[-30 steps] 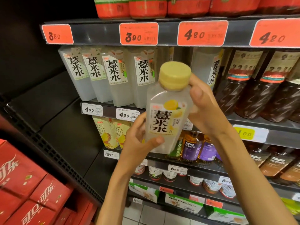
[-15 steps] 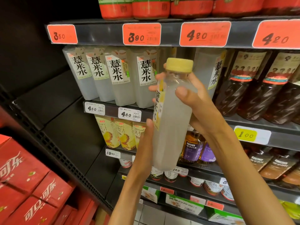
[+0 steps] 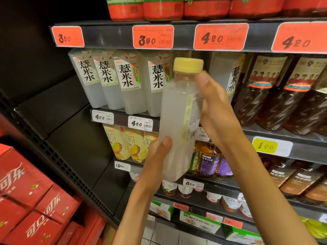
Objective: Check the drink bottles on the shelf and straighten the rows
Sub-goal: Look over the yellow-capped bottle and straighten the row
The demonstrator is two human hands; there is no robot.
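Note:
I hold a cloudy white drink bottle (image 3: pixel 177 119) with a yellow cap upright in front of the shelf. My left hand (image 3: pixel 155 156) grips its lower part, thumb on the front. My right hand (image 3: pixel 214 106) wraps round its upper right side, just under the neck. The label's back with small print faces right. Behind it a row of matching white bottles (image 3: pixel 123 80) with black characters stands on the shelf (image 3: pixel 123 115), and one more white bottle (image 3: pixel 228 75) stands to the right of a gap.
Dark tea bottles (image 3: pixel 276 96) fill the shelf's right part. Yellow juice bottles (image 3: pixel 122 142) and small tea bottles (image 3: pixel 208 158) stand on the shelf below. Red-labelled bottles (image 3: pixel 162 7) stand on top. Red cola cartons (image 3: pixel 31 200) are stacked at lower left.
The bottle has turned in my hands: its front label swung away to the left and the back label now shows at the right. The bottle has risen slightly and stands more upright.

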